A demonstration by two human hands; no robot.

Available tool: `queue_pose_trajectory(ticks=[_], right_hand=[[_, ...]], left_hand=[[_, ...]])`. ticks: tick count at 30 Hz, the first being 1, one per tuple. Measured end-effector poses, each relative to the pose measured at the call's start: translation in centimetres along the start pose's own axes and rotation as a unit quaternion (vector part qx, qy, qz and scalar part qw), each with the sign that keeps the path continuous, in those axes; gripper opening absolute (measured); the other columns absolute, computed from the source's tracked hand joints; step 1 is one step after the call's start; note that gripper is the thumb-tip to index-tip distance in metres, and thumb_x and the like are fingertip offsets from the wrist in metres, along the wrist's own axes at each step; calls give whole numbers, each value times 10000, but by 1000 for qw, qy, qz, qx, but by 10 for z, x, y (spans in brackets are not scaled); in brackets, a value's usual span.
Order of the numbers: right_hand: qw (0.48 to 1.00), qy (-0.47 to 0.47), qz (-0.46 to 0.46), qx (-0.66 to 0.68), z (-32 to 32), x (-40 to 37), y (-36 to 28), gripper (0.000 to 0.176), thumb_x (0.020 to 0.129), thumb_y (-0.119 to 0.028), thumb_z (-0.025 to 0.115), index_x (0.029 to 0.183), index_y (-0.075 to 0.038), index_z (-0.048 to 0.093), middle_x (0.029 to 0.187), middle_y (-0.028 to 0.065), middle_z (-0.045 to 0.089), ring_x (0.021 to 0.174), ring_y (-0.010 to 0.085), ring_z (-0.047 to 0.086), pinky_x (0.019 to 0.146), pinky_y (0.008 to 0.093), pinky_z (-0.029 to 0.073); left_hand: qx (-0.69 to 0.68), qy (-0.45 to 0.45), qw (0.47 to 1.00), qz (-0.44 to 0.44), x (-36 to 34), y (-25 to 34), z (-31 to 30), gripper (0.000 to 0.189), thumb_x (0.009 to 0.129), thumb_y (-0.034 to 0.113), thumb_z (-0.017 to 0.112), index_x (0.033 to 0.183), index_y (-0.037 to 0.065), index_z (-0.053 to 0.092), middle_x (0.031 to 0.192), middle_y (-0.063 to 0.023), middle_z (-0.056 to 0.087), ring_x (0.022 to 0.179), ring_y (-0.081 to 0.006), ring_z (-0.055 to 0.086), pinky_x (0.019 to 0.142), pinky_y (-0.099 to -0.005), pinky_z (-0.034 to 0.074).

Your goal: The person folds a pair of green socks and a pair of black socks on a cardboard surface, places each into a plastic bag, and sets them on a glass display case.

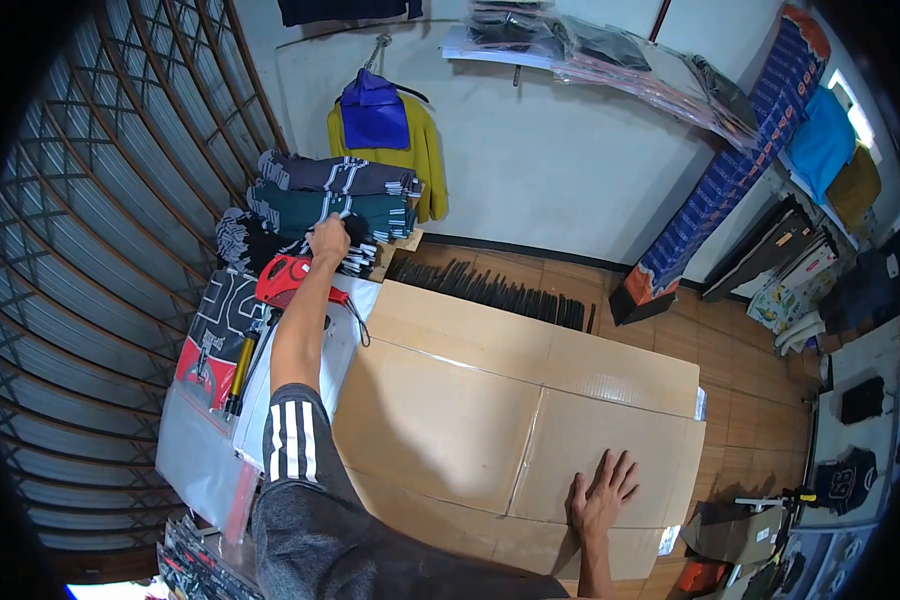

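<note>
Right hand (600, 495) lies flat, fingers spread, on a cardboard box (450, 420); left hand (328, 240) grips a dark item (351, 229) at stacked folded garments (330, 195).

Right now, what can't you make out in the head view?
Head view only:
1. left hand: fingers sunk into the folded clothes stack, grip unclear.
2. cardboard box: flaps shut, contents hidden.
3. red object: partly behind the left forearm.
4. dark jersey: far right, print too small.

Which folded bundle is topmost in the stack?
The grey striped bundle; the dark green bundle lies beneath it, the black-and-white bundle lowest, by the left hand.
</note>
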State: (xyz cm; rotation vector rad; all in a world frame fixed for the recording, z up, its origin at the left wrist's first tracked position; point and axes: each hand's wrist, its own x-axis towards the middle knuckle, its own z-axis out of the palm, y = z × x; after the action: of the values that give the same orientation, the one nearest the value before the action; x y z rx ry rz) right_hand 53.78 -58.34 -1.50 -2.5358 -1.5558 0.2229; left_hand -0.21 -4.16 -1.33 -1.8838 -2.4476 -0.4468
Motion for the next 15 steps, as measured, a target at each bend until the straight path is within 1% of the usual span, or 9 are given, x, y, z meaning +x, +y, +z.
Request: queue_pose_trajectory(ticks=[1,4,6,8,9,12,13,14,15], right_hand=[[1000,1,-2,0,0,0,0,811,1000,-523,601,1680,-133,393,1783,231,218,1642,501,123,1253,754,62],[1000,-4,4,18,-4,-1,-3,807,994,-507,619,1673,-131,400,1779,232,226,1638,505,134,1253,756,71],[1000,1,2,20,-3,-1,-2,802,992,-495,628,1670,-130,404,1777,232,230,1638,506,135,1252,757,75],[1000,4,1,22,-4,-2,-2,797,990,-488,634,1666,-130,409,1775,231,235,1636,506,139,1251,758,80],[1000,5,1,25,-5,-2,-3,794,990,-485,635,1664,-130,411,1774,230,239,1635,506,143,1250,758,84],[999,14,-6,31,-7,-3,-3,790,988,-483,639,1661,-132,416,1771,223,252,1631,504,153,1247,759,97],[999,19,-9,33,-6,-4,-2,790,987,-483,640,1660,-133,418,1770,220,256,1630,504,155,1245,759,102],[999,26,-14,29,-4,-5,1,785,992,-481,638,1663,-143,412,1774,207,254,1632,495,158,1246,759,98],[999,33,-19,26,1,-5,4,780,997,-479,636,1667,-152,406,1778,194,251,1634,485,161,1247,758,93]], left_hand=[[-23,20,999,-23,1,-2,-9,260,1087,260,553,1227,80,677,1168,-216,774,1183,-436,707,998,-646,495],[-145,91,983,-64,6,-14,-35,308,1101,289,520,1256,47,633,1162,-258,757,1170,-487,690,975,-658,498],[-196,167,965,-45,10,-27,-57,401,1107,323,495,1306,-6,606,1182,-331,721,1180,-538,657,985,-636,501],[-238,236,942,-11,12,-40,-85,425,1105,322,501,1300,-38,617,1198,-360,702,1187,-554,644,1002,-603,500],[-261,241,935,-4,6,-42,-108,420,1102,302,514,1269,-65,630,1201,-369,697,1180,-564,639,1012,-576,497],[-298,325,896,46,-22,-45,-173,392,1108,271,536,1258,-75,644,1157,-357,711,1152,-546,660,992,-545,509],[-318,305,897,42,-34,-49,-195,355,1115,249,533,1219,-70,649,1108,-339,719,1103,-535,676,960,-527,512],[-329,309,890,60,-48,-50,-215,318,1125,234,526,1173,-57,645,992,-274,719,936,-440,693,882,-483,518],[-333,298,893,58,-66,-49,-235,313,1129,240,527,1150,-51,639,939,-225,694,878,-360,655,849,-455,511]])
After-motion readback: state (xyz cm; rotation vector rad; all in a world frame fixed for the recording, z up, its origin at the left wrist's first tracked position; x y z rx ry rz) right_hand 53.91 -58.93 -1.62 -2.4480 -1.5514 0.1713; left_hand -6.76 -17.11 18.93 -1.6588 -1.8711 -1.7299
